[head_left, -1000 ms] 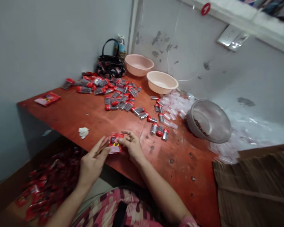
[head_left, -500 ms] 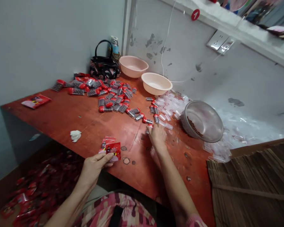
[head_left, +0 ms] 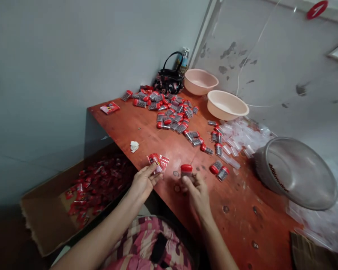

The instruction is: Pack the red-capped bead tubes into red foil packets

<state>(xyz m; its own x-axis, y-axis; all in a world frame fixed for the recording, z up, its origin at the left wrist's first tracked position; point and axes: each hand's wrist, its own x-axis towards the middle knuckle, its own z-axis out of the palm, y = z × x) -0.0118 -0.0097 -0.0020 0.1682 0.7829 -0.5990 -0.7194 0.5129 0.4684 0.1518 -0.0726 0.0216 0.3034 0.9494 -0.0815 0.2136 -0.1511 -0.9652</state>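
Note:
Near the table's front edge, my left hand (head_left: 144,180) pinches small red printed packets (head_left: 158,164), fanned a little apart. My right hand (head_left: 196,189) grips a small clear bottle with a red cap (head_left: 186,168), cap upward, just right of the packets. Two similar red-capped bottles (head_left: 219,170) lie on the table beyond my right hand. A large pile of filled red-capped bottles (head_left: 171,108) spreads across the back of the table, with a loose trail of them running toward me.
Two pale plastic basins (head_left: 228,106) stand at the back by a black handbag (head_left: 169,82). A metal bowl (head_left: 298,172) holding brown beads sits at right among clear empty tubes (head_left: 236,135). A cardboard box (head_left: 42,213) of red packets is below left. White crumpled tissue (head_left: 134,146) lies near the edge.
My right hand has come back from the bottles toward my left hand, now with a red-capped bottle in it. The view has turned left, bringing the cardboard box into sight.

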